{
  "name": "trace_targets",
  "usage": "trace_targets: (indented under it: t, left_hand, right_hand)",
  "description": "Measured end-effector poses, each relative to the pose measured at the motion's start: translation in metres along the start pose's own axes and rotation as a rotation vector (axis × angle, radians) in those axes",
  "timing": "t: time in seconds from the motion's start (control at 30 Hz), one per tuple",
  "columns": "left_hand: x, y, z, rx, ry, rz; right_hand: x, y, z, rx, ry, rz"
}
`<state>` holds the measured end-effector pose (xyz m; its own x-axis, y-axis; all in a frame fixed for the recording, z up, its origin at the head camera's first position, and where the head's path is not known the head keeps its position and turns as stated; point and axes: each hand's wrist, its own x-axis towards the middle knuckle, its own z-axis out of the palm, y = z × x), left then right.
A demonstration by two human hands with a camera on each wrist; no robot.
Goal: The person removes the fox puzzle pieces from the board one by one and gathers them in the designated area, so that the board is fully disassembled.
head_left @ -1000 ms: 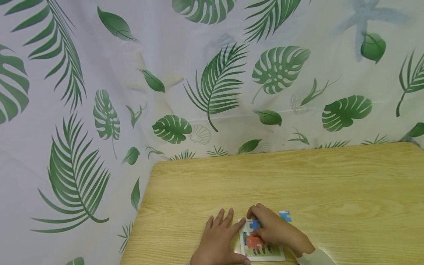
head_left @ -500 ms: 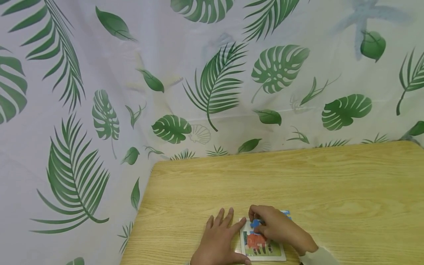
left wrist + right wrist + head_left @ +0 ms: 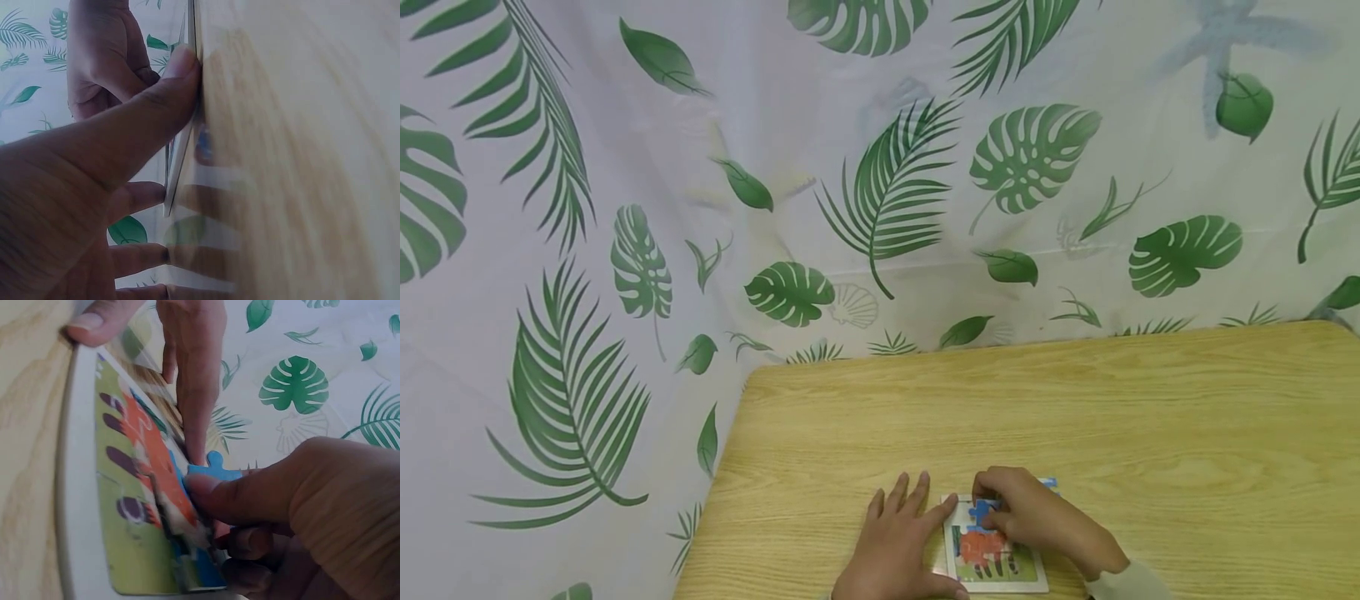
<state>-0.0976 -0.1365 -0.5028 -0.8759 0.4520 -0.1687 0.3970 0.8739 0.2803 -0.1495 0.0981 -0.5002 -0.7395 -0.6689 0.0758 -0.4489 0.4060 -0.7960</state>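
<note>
A small jigsaw puzzle in a white frame [image 3: 1037,577] lies on the table, its picture showing an orange animal with dark feet on green. My right hand [image 3: 1037,518] pinches a blue puzzle piece [image 3: 214,467] between thumb and fingers, over the upper part of the frame. My left hand [image 3: 891,546] rests at the frame's left side with fingers spread; its thumb [image 3: 181,62] and index finger touch the frame's edge. Another blue puzzle piece [image 3: 1049,482] lies on the table just beyond the right hand, mostly hidden by it.
The wood-grain table [image 3: 1120,408] extends far to the right and back. A white sheet with green leaf prints [image 3: 887,192] hangs behind it and along the left side.
My right hand has shifted slightly to the right with the blue puzzle piece, uncovering more of the orange picture. My left hand has stayed in place.
</note>
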Motion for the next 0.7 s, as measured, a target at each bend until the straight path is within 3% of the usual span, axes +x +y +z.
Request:
trace_targets:
  t: [0.37, 0.53, 0.7]
  left_hand:
    - [-0.001, 0.0, 0.002, -0.008, -0.011, 0.002]
    - [-0.001, 0.0, 0.003, 0.009, 0.004, 0.015]
    - [-0.001, 0.0, 0.001, 0.009, 0.007, 0.01]
  right_hand:
    - [-0.003, 0.005, -0.001, -0.074, -0.015, 0.029]
    - [-0.004, 0.012, -0.006, 0.039, -0.022, 0.012]
    - [-0.003, 0.015, -0.012, 0.127, 0.044, 0.035]
